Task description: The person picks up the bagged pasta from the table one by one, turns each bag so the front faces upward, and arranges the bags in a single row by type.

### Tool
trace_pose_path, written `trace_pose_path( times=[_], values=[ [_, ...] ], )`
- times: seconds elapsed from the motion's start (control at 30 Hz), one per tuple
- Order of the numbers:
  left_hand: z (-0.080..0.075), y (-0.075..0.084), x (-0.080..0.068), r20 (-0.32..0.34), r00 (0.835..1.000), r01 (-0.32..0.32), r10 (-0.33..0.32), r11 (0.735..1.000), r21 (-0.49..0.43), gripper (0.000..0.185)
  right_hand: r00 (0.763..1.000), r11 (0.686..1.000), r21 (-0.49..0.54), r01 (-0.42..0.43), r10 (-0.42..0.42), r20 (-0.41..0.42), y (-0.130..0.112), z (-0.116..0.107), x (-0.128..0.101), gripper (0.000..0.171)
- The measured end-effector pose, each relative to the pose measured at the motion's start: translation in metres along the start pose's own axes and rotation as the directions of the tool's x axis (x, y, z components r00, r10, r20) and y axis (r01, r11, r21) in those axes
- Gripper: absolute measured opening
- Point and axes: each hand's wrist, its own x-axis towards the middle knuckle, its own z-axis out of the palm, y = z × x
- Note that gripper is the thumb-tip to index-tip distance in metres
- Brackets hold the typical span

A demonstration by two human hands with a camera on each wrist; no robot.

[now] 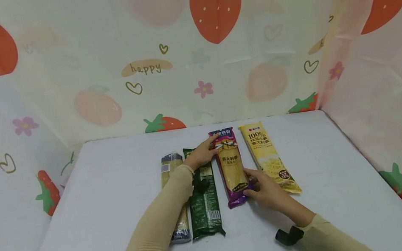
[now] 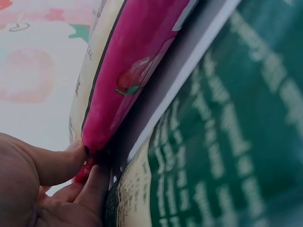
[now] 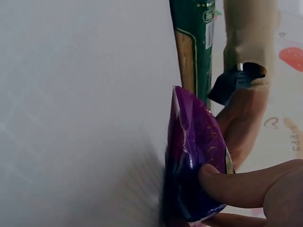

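"Where do we have the purple pack (image 1: 230, 162)?"

"Middle of the table (image 1: 122, 171), its length running from 12 to 6 o'clock. The yellow pack (image 1: 268, 152) lies apart at its 3 o'clock, the green pack (image 1: 205, 215) and clear pack (image 1: 181, 227) around its 8."

"And how do we hold it?"

"Our left grip (image 1: 201, 153) pinches the 12 o'clock end, our right grip (image 1: 265, 187) the 6 o'clock end. Whether it rests fully on the table, we cannot tell."

"Why both ends?"

"It's long, so two pinches probably keep it straighter and steadier, and we'd judge the flat ends easier to catch than the plump middle"
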Motion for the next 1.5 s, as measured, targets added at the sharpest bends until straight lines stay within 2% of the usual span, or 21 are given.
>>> trace_pose_path(
  times=[0.3,0.53,0.63,0.73,0.93,1.07,1.13,1.33,1.5],
  values=[
    [-0.005,-0.005,-0.007,-0.017,1.0,-0.007,0.008,1.0,0.021,0.063,0.999,0.994,-0.108,0.028,-0.023,0.048,-0.004,-0.001,0.003,0.071],
    [-0.01,-0.012,-0.015,-0.031,0.999,0.007,-0.006,0.999,0.042,0.062,0.996,0.987,-0.157,0.019,-0.006,0.084,-0.006,0.005,0.002,0.073],
    [-0.012,-0.014,-0.02,-0.021,1.0,0.008,-0.007,0.998,0.058,0.061,0.996,0.981,-0.191,0.032,-0.015,0.087,-0.008,0.007,-0.001,0.075],
    [-0.015,-0.014,-0.028,0.0,1.0,-0.015,0.015,0.999,0.035,0.059,0.997,0.979,-0.2,0.039,-0.024,0.074,-0.01,0.008,-0.004,0.075],
    [-0.026,-0.012,-0.046,0.016,0.998,-0.064,0.064,0.998,0.015,0.055,0.999,0.983,-0.177,0.054,-0.052,0.015,-0.018,0.004,-0.011,0.076],
    [-0.038,-0.009,-0.054,-0.014,0.995,-0.099,0.099,0.994,0.049,0.055,0.992,0.98,-0.155,0.127,-0.129,-0.004,-0.028,0.006,-0.014,0.074],
    [-0.044,-0.009,-0.056,-0.038,0.993,-0.111,0.115,0.989,0.098,0.054,0.985,0.976,-0.134,0.172,-0.174,-0.004,-0.034,0.008,-0.015,0.073],
    [-0.058,-0.012,-0.065,-0.099,0.991,-0.073,0.094,0.976,0.206,0.054,0.965,0.964,-0.054,0.26,-0.258,0.045,-0.047,0.019,-0.018,0.076],
    [-0.065,-0.019,-0.066,-0.099,0.992,-0.051,0.082,0.958,0.283,0.056,0.946,0.953,-0.003,0.303,-0.301,0.122,-0.051,0.03,-0.017,0.079]
  ],
)
